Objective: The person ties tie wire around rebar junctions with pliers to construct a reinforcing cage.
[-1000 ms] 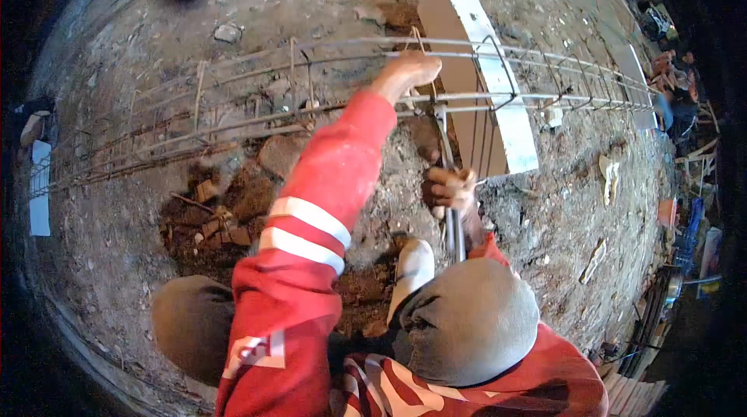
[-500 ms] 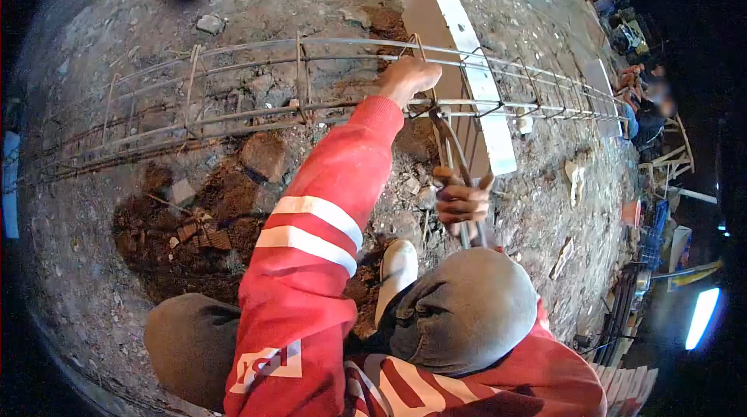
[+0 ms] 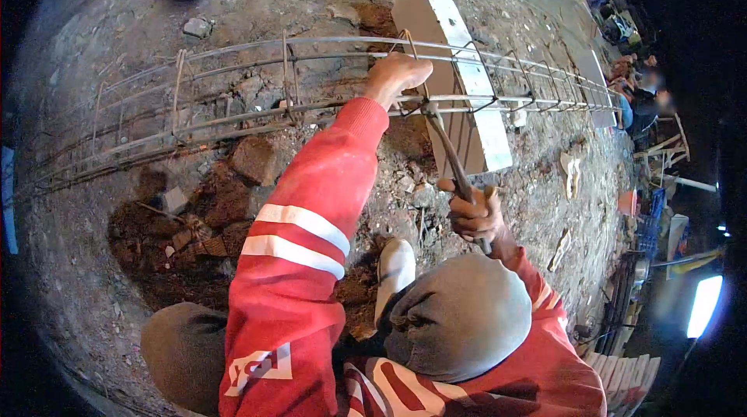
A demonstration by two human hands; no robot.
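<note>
A long cage of steel rebar [image 3: 226, 116] runs across the view, with square stirrups along its bars. My left hand [image 3: 397, 76] is closed on a stirrup [image 3: 410, 42] near the middle of the cage, its fingertips partly hidden. My right hand [image 3: 476, 215] grips the long handles of pincers [image 3: 449, 145], and their head touches the lower near bar beside that stirrup. Under this part of the cage lies a white-topped block [image 3: 484, 125], set crosswise.
Rough ground with rubble and a dug, dark patch [image 3: 218, 222] lies before my knees [image 3: 467, 316]. A second block [image 3: 597, 94] is under the cage's far right end. People [image 3: 646, 98] sit near there. A bright lamp [image 3: 704, 306] shines at right.
The pincers' handles, spread apart and blurred before, are now together in my right hand. My left hand stays on the stirrup. The whole view has shifted slightly.
</note>
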